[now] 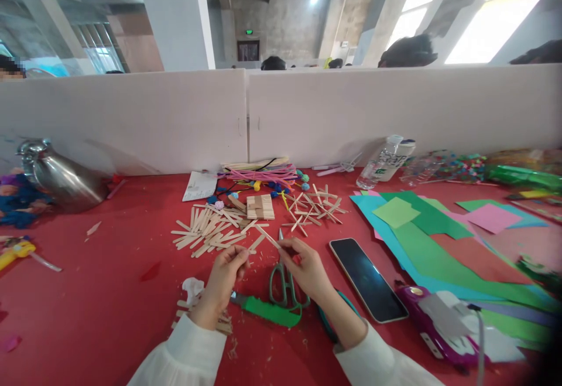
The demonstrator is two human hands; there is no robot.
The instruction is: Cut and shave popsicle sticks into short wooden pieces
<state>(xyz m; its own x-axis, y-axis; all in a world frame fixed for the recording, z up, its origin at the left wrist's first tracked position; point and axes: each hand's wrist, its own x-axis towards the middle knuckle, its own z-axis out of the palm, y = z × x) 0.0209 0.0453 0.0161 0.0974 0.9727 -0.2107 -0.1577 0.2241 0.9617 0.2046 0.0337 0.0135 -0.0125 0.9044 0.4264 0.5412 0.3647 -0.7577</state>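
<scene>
My right hand (304,266) pinches the end of a wooden craft stick (267,236), which points up and to the left. The fingers of my left hand (228,272) are pressed together close by; what they hold, if anything, is too small to make out. Beyond both hands lies a loose heap of craft sticks (206,231), with a flat stack of sticks (260,206) beside it. Green-handled scissors (278,286) rest under my right hand, blades pointing away. A green-handled cutter (272,311) lies between my forearms. More sticks are partly hidden behind my left wrist.
Crossed sticks (314,209) and pink pipe cleaners (263,174) lie at the back. To the right are a phone (369,280), coloured paper (421,245), a purple power strip (439,324) and a bottle (380,166). A steel jug (65,178) stands left, before a white partition (132,119).
</scene>
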